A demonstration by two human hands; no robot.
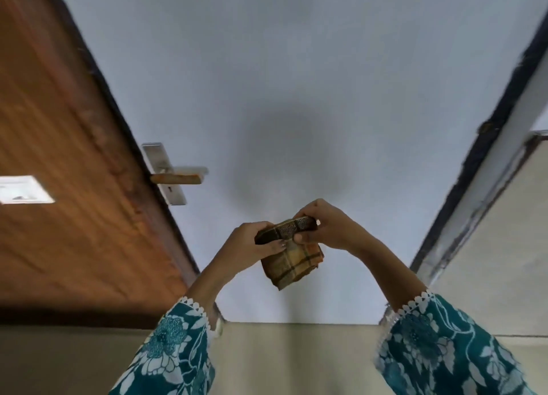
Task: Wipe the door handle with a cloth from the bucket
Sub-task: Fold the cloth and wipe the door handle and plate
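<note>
A folded checked cloth point(292, 259), tan and orange with dark lines, hangs in the middle of the view. My left hand point(252, 243) pinches its upper left corner and my right hand point(323, 228) pinches its upper right edge. The door handle point(178, 177), a lever on a pale metal plate point(164, 172), sticks out from the edge of the brown wooden door point(68, 187) to the upper left of my hands, well apart from the cloth. No bucket is in view.
A pale blue-grey wall point(281, 83) fills the centre behind my hands. A dark-edged frame point(486, 133) runs up the right side. A white rectangular plate point(23, 189) sits on the door face. Beige floor point(296, 359) lies below.
</note>
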